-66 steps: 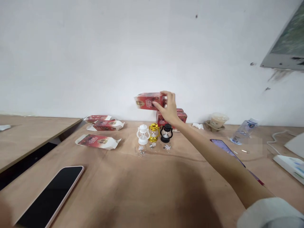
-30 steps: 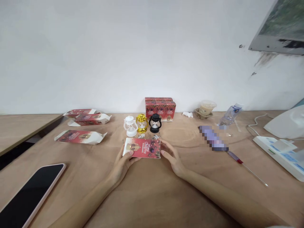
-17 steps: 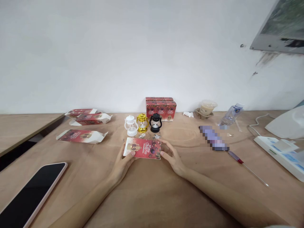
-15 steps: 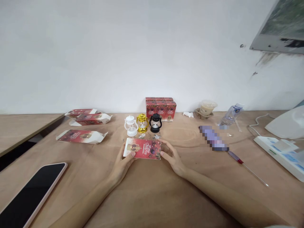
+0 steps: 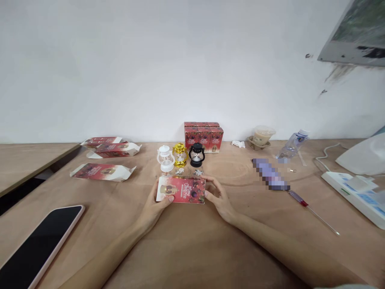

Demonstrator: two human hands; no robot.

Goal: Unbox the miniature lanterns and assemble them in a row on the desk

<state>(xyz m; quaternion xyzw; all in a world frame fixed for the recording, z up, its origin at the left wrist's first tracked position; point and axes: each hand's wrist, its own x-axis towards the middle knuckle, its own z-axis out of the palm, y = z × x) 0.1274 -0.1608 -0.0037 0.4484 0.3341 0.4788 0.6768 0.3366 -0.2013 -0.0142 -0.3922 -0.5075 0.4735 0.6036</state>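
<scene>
While spread wide under everything, a wooden table [image 5: 192, 249], bare in the near middle; at the near left corner, a dark phone [image 5: 39, 249] lying face up; far right, a white device [image 5: 355, 196] with a cable; left of centre, three opened red cartons [image 5: 104, 171] lying flat, two stacked at the back, one nearer; against the wall, a block of upright red boxes [image 5: 203, 137]; between both hands, a red box [image 5: 181, 190] on its side, just in front of the lanterns, printed face tilted up toward the camera; left hand [image 5: 156, 204] clasping the box's left end, thumb laid on the front, fingers curled behind; right hand [image 5: 218, 197] clasping the right end, fingers half curled around the edge; right of centre, a tipped plastic bottle [image 5: 291, 147] and a lidded cup [image 5: 262, 136]; a red-handled screwdriver [image 5: 313, 212]; in a row behind the held box, a white lantern [image 5: 165, 157], a gold lantern [image 5: 179, 154] and a black lantern [image 5: 196, 155]; tiny metal bits [image 5: 189, 172] at their feet, too small to make out
</scene>
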